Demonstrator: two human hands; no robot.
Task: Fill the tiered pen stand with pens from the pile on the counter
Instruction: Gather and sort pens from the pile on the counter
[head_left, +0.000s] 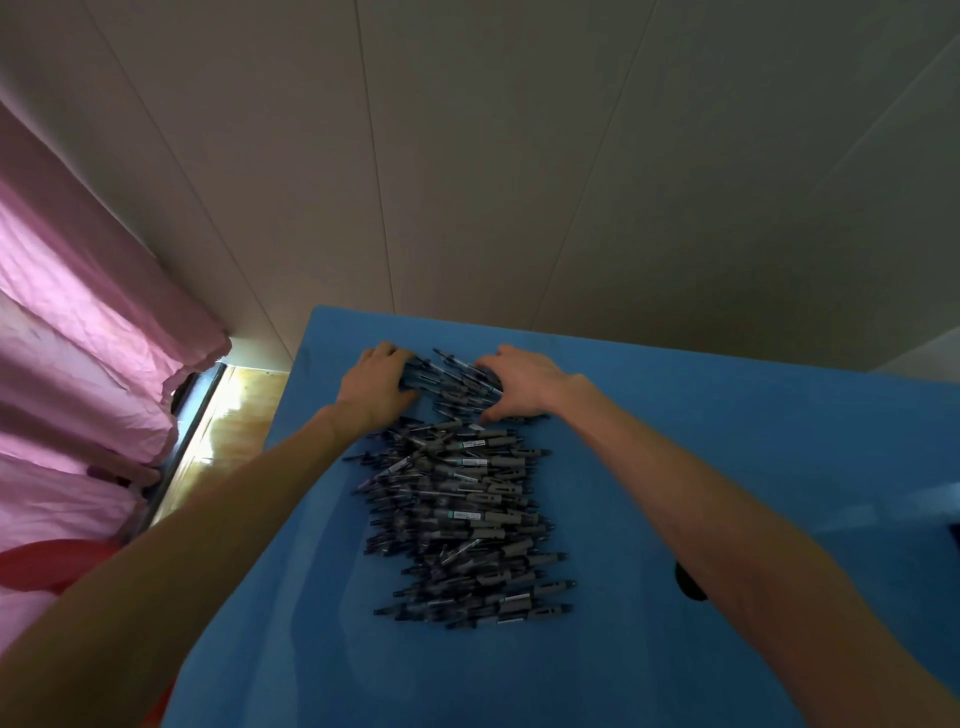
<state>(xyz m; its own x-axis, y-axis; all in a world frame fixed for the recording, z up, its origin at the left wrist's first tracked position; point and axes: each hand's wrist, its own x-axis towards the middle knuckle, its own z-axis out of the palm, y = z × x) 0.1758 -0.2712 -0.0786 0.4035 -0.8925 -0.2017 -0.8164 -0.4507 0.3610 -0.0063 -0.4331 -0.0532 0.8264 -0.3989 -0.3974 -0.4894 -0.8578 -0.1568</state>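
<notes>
- Both hands reach to the far end of a pile of pens (457, 499): the left hand (375, 384) cups its 9 o'clock edge, the right hand (524, 382) its 3 o'clock edge, fingers curled onto the pens between them, apparently gathering a bunch.
- Whether either hand has actually closed round any pens cannot be told; the fingertips are lost among the barrels.
- Dark pens with grey grips lie mostly crosswise in a long heap down the middle of the blue counter (727, 441), within easy reach of both arms.
- No tiered pen stand shows anywhere, so filling looks not yet begun.
- Pink curtain (78, 338) hangs at 9 o'clock.
</notes>
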